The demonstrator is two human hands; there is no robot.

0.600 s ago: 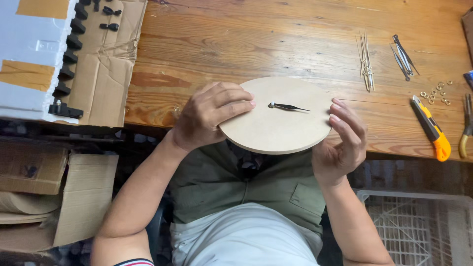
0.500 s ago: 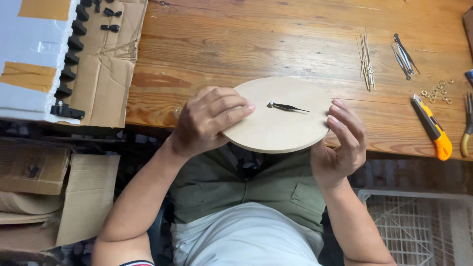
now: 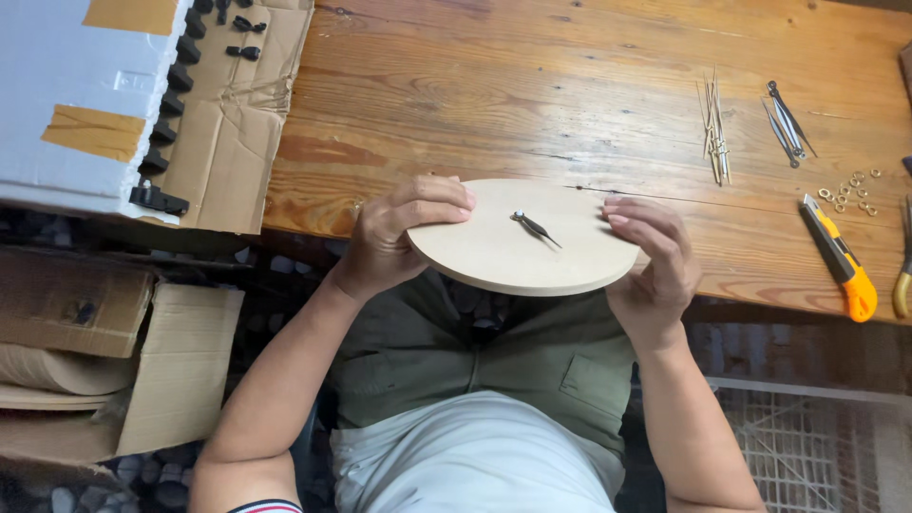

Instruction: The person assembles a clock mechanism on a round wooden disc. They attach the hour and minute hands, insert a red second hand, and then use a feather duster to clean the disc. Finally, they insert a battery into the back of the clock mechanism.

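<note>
I hold the round wooden disc [image 3: 522,249] by its rim — left hand [image 3: 394,237] and right hand [image 3: 651,266] each clamped on an edge — level above the bench [image 3: 570,95] edge, so its small black pointer [image 3: 535,227] faces me.

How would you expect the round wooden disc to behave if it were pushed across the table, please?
The disc looks thin, flat and rigid, so it would probably slide rather than roll or tip. Both hands, left and right, hold it by the edges, suggesting it's light. Its small black pointer seems bendable.
</note>
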